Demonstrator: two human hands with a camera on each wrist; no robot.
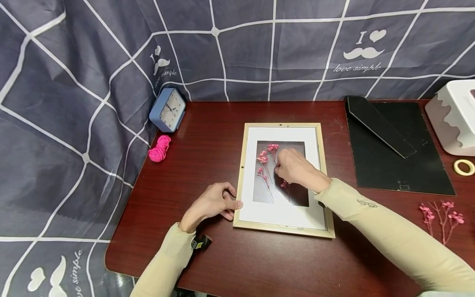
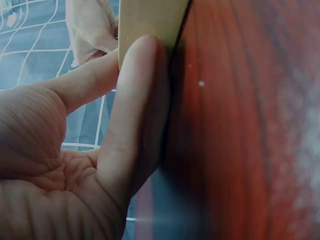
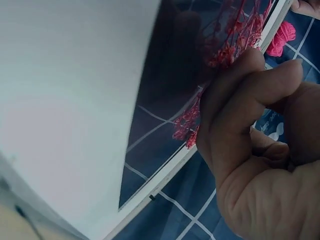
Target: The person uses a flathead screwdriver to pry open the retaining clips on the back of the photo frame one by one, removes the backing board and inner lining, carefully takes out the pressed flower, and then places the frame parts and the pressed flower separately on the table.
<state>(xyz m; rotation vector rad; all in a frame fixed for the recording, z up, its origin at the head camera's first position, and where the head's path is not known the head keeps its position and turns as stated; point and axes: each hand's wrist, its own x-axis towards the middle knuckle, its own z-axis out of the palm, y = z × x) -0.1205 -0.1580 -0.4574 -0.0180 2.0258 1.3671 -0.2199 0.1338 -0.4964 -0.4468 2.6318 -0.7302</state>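
Beyond the left hand (image 1: 211, 204) lie pink cord (image 1: 159, 149) and a clock (image 1: 168, 109); a black backing board (image 1: 397, 148) lies right of the right hand (image 1: 295, 167). The frame (image 1: 283, 229) lies flat between them, long axis running away from the person. The left fingers press its near-left edge, while the right fingers are curled on pink sprigs (image 1: 264, 159) inside it.

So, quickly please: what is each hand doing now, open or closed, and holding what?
Left hand: open, straight fingertips pressing the frame edge.
Right hand: fingers curled over the pink flowers in the frame; whether it pinches a stem cannot be told.
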